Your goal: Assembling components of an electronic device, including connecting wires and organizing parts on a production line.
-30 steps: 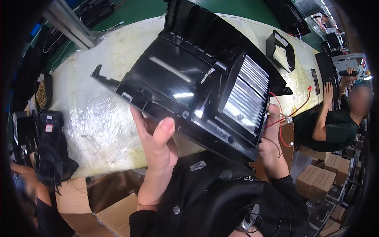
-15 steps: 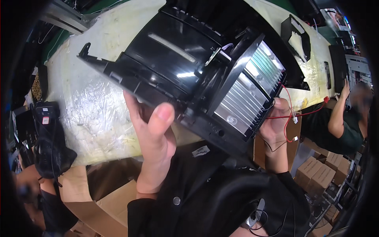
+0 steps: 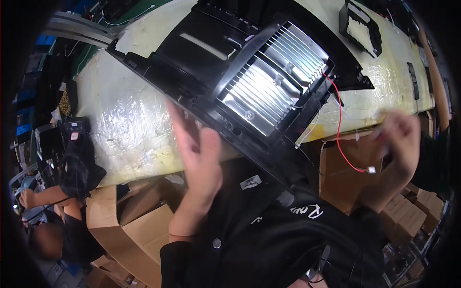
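A large black plastic housing [image 3: 182, 67] with a slotted curved panel rests tilted over the table edge. Set into its right side is a shiny, finned metal reflector unit [image 3: 273, 81]. My left hand [image 3: 199, 158] grips the housing's near lower edge, fingers behind and thumb at the front. From the reflector's right side hangs a red wire [image 3: 340, 129] ending in a white connector [image 3: 370, 170]. Thin white wires [image 3: 314, 126] dangle beside it. My right hand [image 3: 401, 139] is off the housing, right of the wires. Motion smears its fingers, so whether it holds anything is unclear.
A plastic-wrapped table [image 3: 129, 129] lies beneath. A black open frame [image 3: 362, 29] and a small dark strip [image 3: 413, 80] are on its right side. Open cardboard boxes [image 3: 103, 206] stand below the near edge. Another person's arm [image 3: 48, 194] shows at far left.
My right hand has left the reflector's right side and moved right. The red wire now hangs lower. The housing has shifted slightly up and left, while my left hand stays at its edge.
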`<state>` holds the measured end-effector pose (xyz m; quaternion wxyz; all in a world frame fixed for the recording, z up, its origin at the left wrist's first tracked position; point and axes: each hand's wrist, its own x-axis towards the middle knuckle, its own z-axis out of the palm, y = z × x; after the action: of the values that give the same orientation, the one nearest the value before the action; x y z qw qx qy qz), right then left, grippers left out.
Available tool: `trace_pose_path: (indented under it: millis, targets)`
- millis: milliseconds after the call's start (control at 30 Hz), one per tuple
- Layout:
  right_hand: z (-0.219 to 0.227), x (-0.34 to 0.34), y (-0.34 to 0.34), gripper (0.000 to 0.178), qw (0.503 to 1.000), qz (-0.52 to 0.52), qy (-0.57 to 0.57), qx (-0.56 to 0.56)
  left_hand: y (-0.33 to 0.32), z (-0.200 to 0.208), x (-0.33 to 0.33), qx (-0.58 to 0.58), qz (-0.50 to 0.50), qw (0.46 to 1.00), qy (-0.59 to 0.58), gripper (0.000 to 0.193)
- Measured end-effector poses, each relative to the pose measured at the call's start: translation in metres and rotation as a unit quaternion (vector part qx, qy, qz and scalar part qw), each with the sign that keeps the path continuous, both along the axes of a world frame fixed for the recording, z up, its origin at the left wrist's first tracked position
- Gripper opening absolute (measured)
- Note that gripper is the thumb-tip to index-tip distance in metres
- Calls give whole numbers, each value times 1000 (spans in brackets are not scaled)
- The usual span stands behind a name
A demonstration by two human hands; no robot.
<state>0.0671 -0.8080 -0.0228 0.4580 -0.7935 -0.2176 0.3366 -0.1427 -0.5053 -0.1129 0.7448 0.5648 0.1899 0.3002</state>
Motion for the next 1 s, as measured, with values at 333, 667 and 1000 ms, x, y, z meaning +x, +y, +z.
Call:
trace_pose_path:
  millis: [333, 667, 1000]
  targets:
    - [-64, 60, 184, 48, 963, -56, 214, 155, -9, 17, 12, -47, 55, 996, 51, 62]
    - [-1, 180, 261, 54, 875, 56, 331, 349, 125, 70, 212, -33, -87, 988, -126, 92]
    - [-81, 415, 331, 32, 926, -35, 221, 303, 230, -11, 454, 8, 3, 996, -89, 75]
